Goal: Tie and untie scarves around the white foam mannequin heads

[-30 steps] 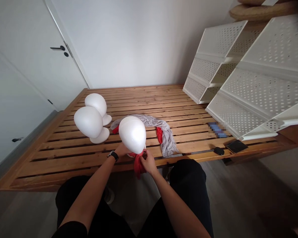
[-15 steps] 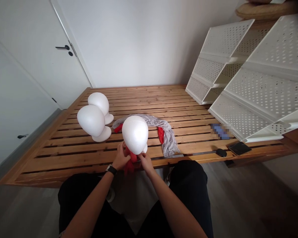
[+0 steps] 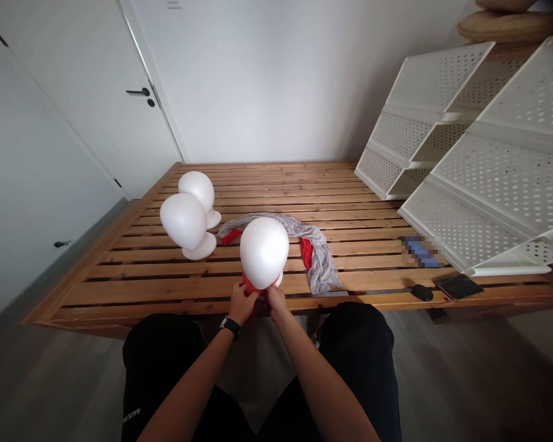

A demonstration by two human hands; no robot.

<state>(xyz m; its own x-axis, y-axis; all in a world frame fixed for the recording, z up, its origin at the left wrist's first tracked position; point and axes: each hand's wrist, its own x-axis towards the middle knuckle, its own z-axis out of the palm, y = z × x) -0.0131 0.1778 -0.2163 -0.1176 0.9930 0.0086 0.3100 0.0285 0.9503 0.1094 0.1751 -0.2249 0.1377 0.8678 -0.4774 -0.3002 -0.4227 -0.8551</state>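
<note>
A white foam head form point(image 3: 264, 251) stands near the front edge of the slatted wooden platform point(image 3: 350, 202). A red cloth point(image 3: 250, 286) is wrapped round its neck. My left hand point(image 3: 243, 304) and my right hand point(image 3: 276, 301) meet just below the form, both closed on the ends of the red cloth. A watch sits on my left wrist. Behind the form lies a grey scarf point(image 3: 317, 261) with red cloth point(image 3: 306, 253) showing under it.
Two more white foam head forms point(image 3: 184, 224) point(image 3: 198, 191) stand at the left. White perforated shelf units point(image 3: 483, 159) lean over the right side. A black phone point(image 3: 459, 286), a small black object point(image 3: 423, 293) and a blurred blue item point(image 3: 421, 252) lie near the front right edge.
The hanging red cloth end has been drawn up under the form. My left hand came round from the form's side, and both hands now meet at its neck. The view shifted left.
</note>
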